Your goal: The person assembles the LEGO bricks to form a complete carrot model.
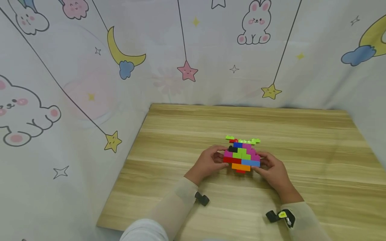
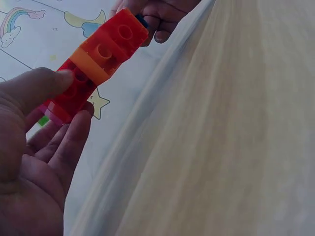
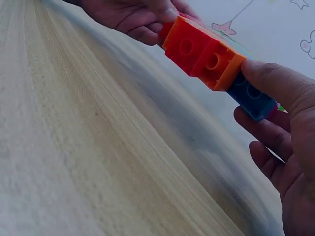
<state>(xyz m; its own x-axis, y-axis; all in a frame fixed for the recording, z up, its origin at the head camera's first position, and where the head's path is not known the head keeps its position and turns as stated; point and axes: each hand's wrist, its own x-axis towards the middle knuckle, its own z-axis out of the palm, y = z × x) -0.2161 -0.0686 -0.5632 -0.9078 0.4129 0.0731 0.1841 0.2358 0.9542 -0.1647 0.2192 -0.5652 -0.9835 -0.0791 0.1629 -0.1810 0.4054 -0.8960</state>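
A model of colourful toy building bricks (image 1: pixel 241 155), with a narrow foot and a wide middle, is between the two hands. The left hand (image 1: pixel 208 162) pinches its left end, thumb under the red bricks (image 2: pixel 74 93) and fingers behind. At the opposite end, the right hand (image 1: pixel 273 169) grips it by the blue brick (image 3: pixel 251 96), thumb against the lower side. Hollow undersides of red and orange bricks (image 3: pixel 216 64) show in the right wrist view. Lime green pieces (image 1: pixel 247 141) stick out at the top. The wrist views show the model held off the table.
A wood-grain table (image 1: pixel 169 130) lies beneath the hands. Behind it and to the left hangs a pale cloth (image 1: pixel 217 90) printed with stars, moons and rabbits. Small black devices (image 1: pixel 202 198) are strapped to both wrists.
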